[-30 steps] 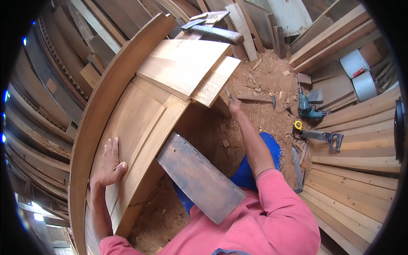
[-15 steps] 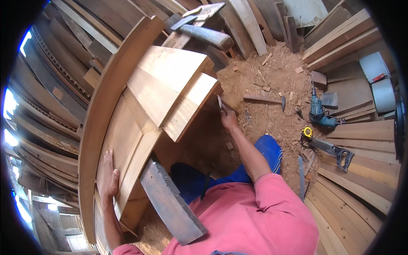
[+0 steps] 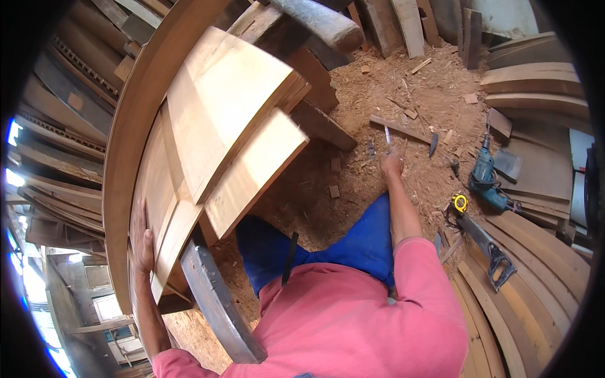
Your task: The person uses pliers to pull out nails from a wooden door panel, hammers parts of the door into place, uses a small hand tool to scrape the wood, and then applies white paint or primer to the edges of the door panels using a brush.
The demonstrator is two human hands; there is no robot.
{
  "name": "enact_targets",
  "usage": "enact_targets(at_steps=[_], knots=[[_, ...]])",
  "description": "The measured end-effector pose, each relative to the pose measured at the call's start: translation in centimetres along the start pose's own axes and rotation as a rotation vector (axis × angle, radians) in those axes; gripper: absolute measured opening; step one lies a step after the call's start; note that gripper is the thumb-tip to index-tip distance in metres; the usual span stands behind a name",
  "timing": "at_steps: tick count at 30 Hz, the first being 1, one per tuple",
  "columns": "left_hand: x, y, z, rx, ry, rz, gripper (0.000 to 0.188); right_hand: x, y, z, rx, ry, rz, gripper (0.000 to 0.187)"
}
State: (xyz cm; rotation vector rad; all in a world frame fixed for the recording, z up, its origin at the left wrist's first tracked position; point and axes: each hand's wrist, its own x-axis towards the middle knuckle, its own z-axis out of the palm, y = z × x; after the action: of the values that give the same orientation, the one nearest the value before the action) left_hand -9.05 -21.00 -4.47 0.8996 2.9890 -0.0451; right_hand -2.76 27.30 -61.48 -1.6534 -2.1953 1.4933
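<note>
My left hand (image 3: 144, 242) lies with fingers extended along the left part of a pale wooden panel assembly (image 3: 236, 88), beside its long curved-looking edge board (image 3: 123, 170). Out over the shavings on the right, my right hand (image 3: 392, 164) is closed round a slim, light-coloured tool (image 3: 387, 135); its kind is too small to make out. The tool points away from me, its far end by the handle of a hammer (image 3: 406, 130) on the ground. A dark, worn timber (image 3: 217, 302) runs from under the panel towards my body.
A teal power drill (image 3: 484, 173), a yellow tape measure (image 3: 460, 203) and a handsaw (image 3: 485, 247) lie at the right beside stacked boards (image 3: 535, 252). A thick wooden handle (image 3: 324, 22) sticks out above the panel. More planks (image 3: 50, 157) stand along the left.
My right hand, with the slim tool, has moved right, away from the panel's edge and out over the shavings. My left hand stays on the panel. The view has shifted.
</note>
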Motion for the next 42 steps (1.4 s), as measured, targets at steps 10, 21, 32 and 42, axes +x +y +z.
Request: enact_targets(at_steps=[10, 21, 32, 42], knots=[[2.5, 3.3, -0.2, 0.005, 0.017, -0.119, 0.079, 3.8, 0.1, 6.7, -0.224, 0.083, -0.338, 0.034], [2.9, 4.2, -0.3, 0.001, 0.017, -0.204, 0.076, 0.8, -3.4, 3.8, 0.316, -0.182, 0.036, 0.020], [3.0, 3.6, 0.2, -0.013, 0.031, -0.207, 0.073, -1.0, -17.6, -2.6, 0.828, -0.270, -0.549, 0.025], [2.8, 2.7, 0.5, -0.032, 0.060, -0.227, 0.071, -1.8, -23.2, 0.6, 0.936, -0.127, -0.865, 0.015]])
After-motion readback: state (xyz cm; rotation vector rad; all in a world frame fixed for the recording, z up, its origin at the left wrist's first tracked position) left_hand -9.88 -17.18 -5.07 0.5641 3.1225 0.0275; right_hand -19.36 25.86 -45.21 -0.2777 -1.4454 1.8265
